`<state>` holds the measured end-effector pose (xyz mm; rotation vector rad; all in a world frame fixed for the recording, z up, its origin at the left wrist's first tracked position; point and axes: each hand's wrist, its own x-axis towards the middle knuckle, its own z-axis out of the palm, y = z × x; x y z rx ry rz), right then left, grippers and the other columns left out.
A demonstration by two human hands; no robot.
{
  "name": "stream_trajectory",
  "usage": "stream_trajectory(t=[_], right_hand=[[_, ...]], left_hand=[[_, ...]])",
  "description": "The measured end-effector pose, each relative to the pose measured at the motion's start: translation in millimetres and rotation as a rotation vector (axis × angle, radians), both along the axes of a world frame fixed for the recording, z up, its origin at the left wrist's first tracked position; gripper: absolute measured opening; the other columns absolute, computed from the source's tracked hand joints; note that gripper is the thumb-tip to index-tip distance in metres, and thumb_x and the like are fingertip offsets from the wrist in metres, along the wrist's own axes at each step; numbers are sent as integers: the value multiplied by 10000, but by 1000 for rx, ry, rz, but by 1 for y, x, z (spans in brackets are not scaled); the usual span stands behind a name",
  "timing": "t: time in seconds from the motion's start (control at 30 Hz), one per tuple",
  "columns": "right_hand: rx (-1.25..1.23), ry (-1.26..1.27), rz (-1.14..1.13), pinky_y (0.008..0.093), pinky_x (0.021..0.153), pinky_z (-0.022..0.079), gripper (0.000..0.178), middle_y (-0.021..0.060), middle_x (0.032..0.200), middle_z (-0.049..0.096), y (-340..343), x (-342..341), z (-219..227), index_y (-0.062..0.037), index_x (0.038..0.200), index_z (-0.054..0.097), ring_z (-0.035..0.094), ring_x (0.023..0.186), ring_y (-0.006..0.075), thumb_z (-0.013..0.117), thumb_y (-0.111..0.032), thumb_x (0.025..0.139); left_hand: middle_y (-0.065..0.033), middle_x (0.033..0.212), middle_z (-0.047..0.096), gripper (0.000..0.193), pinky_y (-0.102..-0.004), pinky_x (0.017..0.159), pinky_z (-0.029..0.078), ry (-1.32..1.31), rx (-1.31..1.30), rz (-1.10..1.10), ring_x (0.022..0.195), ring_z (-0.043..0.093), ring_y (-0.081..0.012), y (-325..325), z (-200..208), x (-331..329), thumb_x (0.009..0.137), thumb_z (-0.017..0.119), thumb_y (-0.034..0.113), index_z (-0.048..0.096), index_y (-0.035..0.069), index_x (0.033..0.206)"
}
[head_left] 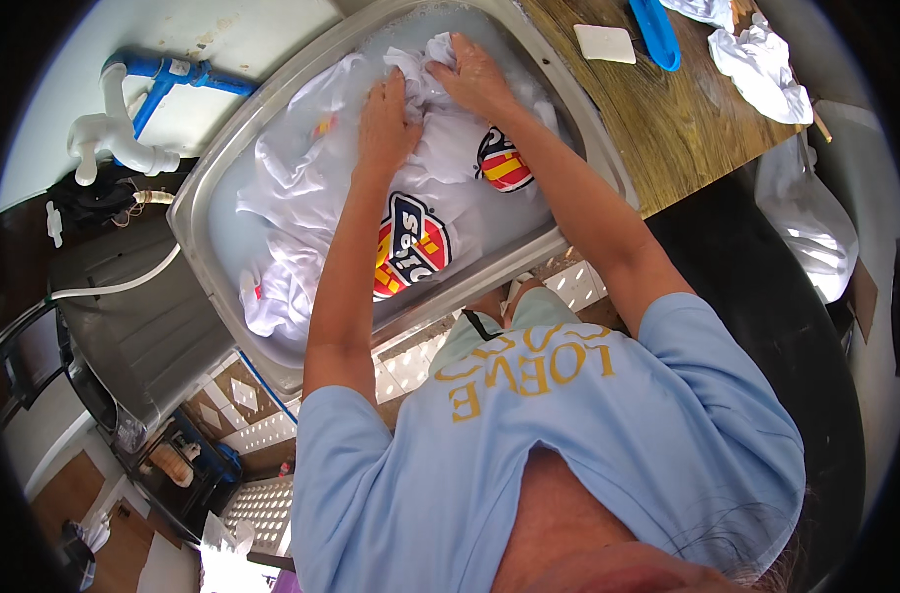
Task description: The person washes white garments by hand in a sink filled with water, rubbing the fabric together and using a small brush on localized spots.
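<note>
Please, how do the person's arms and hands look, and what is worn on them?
The left hand and right hand wear no gloves. The forearms are bare, with no watch or bracelet visible. The loose, short sleeves are plain light blue, part of a shirt with yellow lettering.

there are two hands, one basin, one pale bar and one wooden tabletop.

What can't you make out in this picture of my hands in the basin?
Head view:
- Floor of the basin: hidden by cloudy water and white cloth.
- Palm of the left hand: hidden behind its back.
- Blue object: far end cut off by the upper edge.
- White bag: contents hidden by its sides.
</note>
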<state>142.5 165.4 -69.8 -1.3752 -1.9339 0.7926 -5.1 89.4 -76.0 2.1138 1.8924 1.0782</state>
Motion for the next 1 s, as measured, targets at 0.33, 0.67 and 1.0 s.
stream_trajectory(t=[0.33,0.67,1.0], right_hand=[[-1130,1379,335,361,753,507,360,62,921,627,1,6,-9,-102,987,599,605,842,222,608,-441,867],[-368,306,151,299,792,479,404,108,1051,596,-2,21,44,-20,1197,506,576,934,196,558,-284,896],[-126,-289,596,364,978,417,538,142,1253,515,-27,86,53,-74,1261,484,516,1133,293,657,-130,755]], left_hand=[[-122,839,632,352,-404,663,487,-315,192,282,770,627,-339,14,29,83,638,722,282,620,88,913],[-165,962,647,450,-397,776,480,-249,16,449,896,617,-333,18,8,-18,714,742,369,618,76,1033],[-66,912,643,260,-355,796,445,228,-82,0,899,588,-229,-45,38,43,844,663,264,643,67,1014]])
